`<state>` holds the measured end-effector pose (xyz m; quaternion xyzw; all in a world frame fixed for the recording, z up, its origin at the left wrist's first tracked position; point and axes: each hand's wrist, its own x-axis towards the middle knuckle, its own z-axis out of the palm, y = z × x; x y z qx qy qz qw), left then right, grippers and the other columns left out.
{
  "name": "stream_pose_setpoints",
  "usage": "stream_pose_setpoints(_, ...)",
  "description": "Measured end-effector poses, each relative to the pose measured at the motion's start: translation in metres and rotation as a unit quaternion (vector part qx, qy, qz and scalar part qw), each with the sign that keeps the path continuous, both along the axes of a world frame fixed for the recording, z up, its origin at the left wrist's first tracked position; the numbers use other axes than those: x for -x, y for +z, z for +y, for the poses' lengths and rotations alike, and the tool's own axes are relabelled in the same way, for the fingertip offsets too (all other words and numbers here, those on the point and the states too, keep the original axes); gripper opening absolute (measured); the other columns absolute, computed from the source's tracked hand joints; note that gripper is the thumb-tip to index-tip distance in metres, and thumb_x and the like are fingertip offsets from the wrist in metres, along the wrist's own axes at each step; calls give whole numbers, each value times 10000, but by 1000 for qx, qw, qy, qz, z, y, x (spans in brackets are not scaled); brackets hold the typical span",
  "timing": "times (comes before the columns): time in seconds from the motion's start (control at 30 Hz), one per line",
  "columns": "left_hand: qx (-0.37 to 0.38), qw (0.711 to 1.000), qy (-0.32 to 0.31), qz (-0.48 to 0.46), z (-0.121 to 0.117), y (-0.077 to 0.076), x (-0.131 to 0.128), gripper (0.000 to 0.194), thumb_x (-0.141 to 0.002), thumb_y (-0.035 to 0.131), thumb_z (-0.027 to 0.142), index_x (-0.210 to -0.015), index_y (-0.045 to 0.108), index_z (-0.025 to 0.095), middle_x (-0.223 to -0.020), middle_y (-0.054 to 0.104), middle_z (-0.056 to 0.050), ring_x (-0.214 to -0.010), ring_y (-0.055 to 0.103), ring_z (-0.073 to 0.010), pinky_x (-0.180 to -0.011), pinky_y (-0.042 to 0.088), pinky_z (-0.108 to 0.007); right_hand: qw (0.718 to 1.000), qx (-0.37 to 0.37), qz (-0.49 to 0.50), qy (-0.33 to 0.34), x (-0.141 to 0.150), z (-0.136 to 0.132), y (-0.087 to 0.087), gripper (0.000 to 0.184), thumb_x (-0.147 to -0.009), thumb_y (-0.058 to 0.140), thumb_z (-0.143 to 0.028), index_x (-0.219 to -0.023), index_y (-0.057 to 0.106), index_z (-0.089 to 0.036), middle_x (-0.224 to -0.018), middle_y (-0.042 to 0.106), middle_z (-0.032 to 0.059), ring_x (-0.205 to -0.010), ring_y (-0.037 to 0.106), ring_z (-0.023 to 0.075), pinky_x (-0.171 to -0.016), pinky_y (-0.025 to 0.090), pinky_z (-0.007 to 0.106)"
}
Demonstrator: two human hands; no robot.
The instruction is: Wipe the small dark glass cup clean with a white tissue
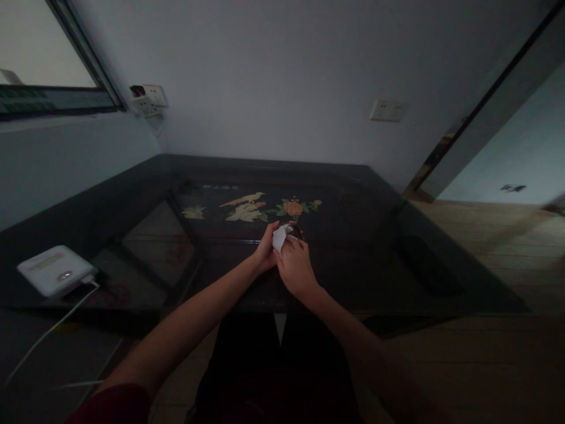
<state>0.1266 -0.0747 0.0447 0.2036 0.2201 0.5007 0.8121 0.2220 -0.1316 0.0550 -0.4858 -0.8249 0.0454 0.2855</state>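
My left hand and my right hand meet over the near middle of a dark glossy table. Between them is a small dark object, largely covered by fingers, so its kind does not show. The left hand is closed around its side. A crumpled white tissue is pinched in my right hand's fingers and lies against the dark object.
At the table's left edge sits a white box-shaped device with a white cable trailing off the front. A flat black object lies on the right. Behind stands a wall with sockets; a window is at the upper left.
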Motion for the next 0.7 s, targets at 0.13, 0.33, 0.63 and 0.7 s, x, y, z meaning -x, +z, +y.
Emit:
stream_pose_setpoints(0.13,11,1000,-3,-8,-1,3,-1,336,-863,400,350,-912,652,132,-862,708,-91,-894,663,-231,-892,476,-370,1000,-1,-9,4,-4,3,0,299,-919,410,-178,-1163,567,-106,-1142,629,145,-1100,525,243,-947,345,379)
stream_pose_setpoints(0.33,7,1000,28,2,-1,3,-1,360,-893,359,339,-903,657,138,-813,705,-75,-871,669,-221,-874,485,-355,1000,-4,-6,11,-5,6,-5,347,-918,423,-188,-1238,485,-71,-1205,584,184,-1157,497,250,-967,337,378)
stream_pose_setpoints(0.63,-17,998,41,40,4,-6,2,325,-867,406,327,-900,662,129,-763,688,-61,-718,644,-171,-761,480,-276,989,-6,-139,53,-23,6,14,234,-926,438,-223,-1070,596,-128,-999,676,125,-978,574,238,-898,351,387)
stream_pose_setpoints(0.7,-30,996,49,62,5,-8,1,318,-869,413,322,-921,662,131,-740,682,-48,-679,632,-160,-722,476,-261,981,-16,-185,53,-26,6,17,225,-918,437,-199,-1033,619,-133,-984,686,128,-972,576,246,-897,341,405)
